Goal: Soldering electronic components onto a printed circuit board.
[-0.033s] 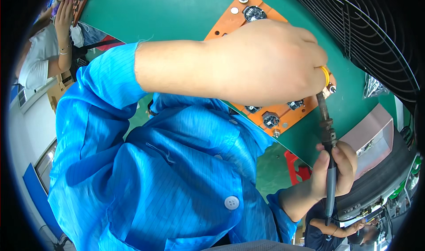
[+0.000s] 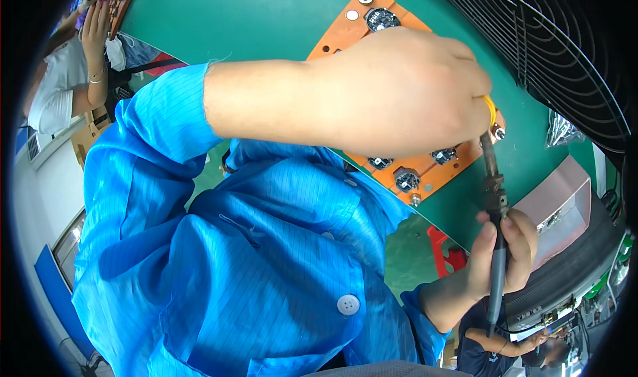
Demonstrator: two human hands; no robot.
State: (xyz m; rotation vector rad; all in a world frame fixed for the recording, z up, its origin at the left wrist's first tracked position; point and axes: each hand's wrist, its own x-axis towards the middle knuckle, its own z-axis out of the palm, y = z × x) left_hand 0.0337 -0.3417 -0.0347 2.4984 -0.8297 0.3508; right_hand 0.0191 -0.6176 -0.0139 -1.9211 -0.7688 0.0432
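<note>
My left hand [image 2: 419,91] reaches across from the left with its back upward, over an orange fixture plate [image 2: 345,28]. Its fingers are closed and mostly hidden, and a curved yellow wire [image 2: 492,109] shows at them. In my right hand [image 2: 498,254], at the lower right, is a soldering iron [image 2: 496,264] held by its dark handle. The iron points up toward the left fingers; its tip is hidden beside them. Several small round circuit boards sit in the plate, among them one board [image 2: 383,20] at the top and another [image 2: 407,179] at the lower edge.
The plate lies on a green table [image 2: 219,18]. A black wire fan guard [image 2: 565,51] stands at the upper right. A pinkish box [image 2: 558,204] and a clear plastic bag [image 2: 561,129] are at the right. Other people work at the far left and lower right.
The soldering iron has shifted slightly to the right, and the yellow wire has moved a little at the left fingers. Both hands otherwise stay nearly in place.
</note>
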